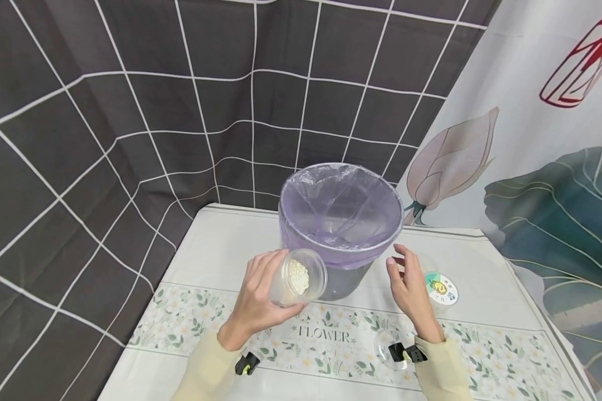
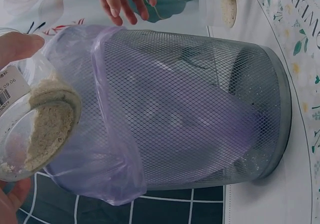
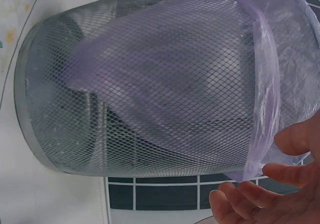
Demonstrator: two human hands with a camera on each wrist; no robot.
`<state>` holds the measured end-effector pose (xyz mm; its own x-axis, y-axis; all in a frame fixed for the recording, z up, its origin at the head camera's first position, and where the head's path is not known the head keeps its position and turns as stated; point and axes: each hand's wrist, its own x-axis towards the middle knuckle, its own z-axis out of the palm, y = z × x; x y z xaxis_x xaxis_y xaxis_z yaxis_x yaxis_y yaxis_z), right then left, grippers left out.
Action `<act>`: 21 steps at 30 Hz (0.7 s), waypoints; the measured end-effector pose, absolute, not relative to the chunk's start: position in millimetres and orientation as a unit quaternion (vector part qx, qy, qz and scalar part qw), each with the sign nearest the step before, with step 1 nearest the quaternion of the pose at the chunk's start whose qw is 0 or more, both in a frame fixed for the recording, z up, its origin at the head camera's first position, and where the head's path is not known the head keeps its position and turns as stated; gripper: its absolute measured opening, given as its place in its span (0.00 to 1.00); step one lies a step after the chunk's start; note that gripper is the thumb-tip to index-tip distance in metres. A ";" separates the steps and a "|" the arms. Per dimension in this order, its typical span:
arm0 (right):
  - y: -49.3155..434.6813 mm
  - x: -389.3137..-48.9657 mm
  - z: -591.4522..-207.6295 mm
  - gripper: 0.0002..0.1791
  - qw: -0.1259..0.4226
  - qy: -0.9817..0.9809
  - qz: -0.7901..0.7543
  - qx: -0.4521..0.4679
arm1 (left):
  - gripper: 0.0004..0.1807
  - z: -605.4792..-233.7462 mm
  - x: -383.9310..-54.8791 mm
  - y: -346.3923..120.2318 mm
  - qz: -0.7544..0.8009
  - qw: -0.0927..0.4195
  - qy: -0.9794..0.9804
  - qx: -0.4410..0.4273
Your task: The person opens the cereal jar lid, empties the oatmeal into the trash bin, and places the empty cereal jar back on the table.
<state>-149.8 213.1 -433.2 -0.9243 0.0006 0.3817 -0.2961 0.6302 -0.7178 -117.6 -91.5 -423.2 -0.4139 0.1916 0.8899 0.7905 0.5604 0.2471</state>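
Observation:
My left hand point(image 1: 256, 298) grips a clear plastic cup point(image 1: 315, 266) around its side, its mouth tipped toward the bin. Inside lies a pale, crumbly, flake-like food point(image 1: 298, 277), gathered at the bottom and along one side in the left wrist view. A mesh wastebasket point(image 2: 200, 109) stands upright just beyond the cup, lined with a thin purple plastic bag point(image 1: 341, 209) folded over its rim. My right hand point(image 1: 411, 287) hovers beside the basket's right side, fingers loosely bent and holding nothing; in the right wrist view its fingertips point(image 3: 272, 169) overlap the bag's edge.
Right of my right hand stands a container with a round printed label point(image 1: 442, 288). A clear round lid point(image 1: 391, 350) lies under my right wrist. The white table point(image 1: 226, 236) has a floral strip, with a dark grid curtain point(image 1: 221, 100) behind and a white patterned curtain on the right.

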 end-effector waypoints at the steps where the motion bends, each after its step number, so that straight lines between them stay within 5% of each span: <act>1: 213.0 -150.6 -431.7 0.23 0.176 -0.884 0.424 0.084 | 0.46 -422.5 -117.9 -91.4 -0.343 0.437 -0.768 -0.320; 21: 211.6 -161.5 -411.8 0.22 0.199 -0.878 0.423 0.099 | 0.46 -415.4 -118.5 -92.0 -0.347 0.432 -0.771 -0.315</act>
<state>-161.5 211.6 -411.8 -0.9013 -0.0054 0.4332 -0.3423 0.6218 -0.7044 -118.5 -92.0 -415.4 -0.4285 0.1868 0.8840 0.7852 0.5610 0.2621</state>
